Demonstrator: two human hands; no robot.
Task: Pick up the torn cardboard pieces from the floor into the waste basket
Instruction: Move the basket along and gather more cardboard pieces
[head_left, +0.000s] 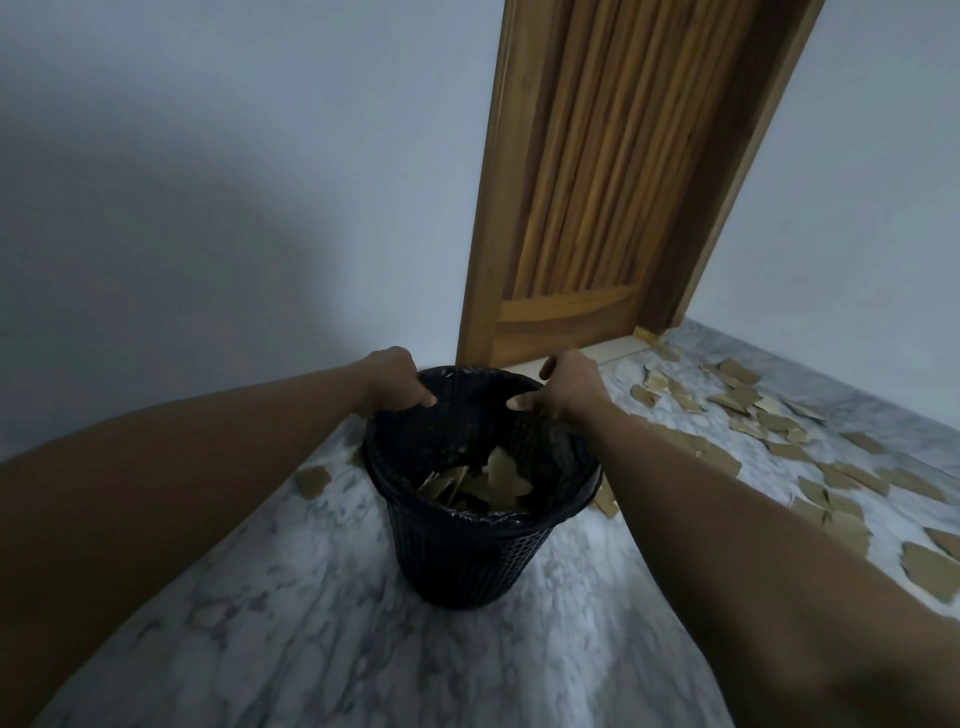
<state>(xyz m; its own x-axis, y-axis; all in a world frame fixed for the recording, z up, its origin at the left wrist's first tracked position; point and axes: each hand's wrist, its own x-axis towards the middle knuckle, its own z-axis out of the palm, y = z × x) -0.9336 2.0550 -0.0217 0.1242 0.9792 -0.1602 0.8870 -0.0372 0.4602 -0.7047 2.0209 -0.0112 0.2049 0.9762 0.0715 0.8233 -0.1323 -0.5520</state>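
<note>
Readable text, labels, brands, numbers, signs: none.
- basket (467, 561), 6 o'clock: dark mesh wall and liner, no marking legible.
- cardboard pieces (844, 525), 3 to 4 o'clock: plain brown faces, no print legible.
- door (582, 208), 12 to 1 o'clock: bare wood, no sign or number.
- wall (208, 156), 10 o'clock: unmarked.
- floor (311, 623), 7 o'clock: marble veining only, no lettering.
</note>
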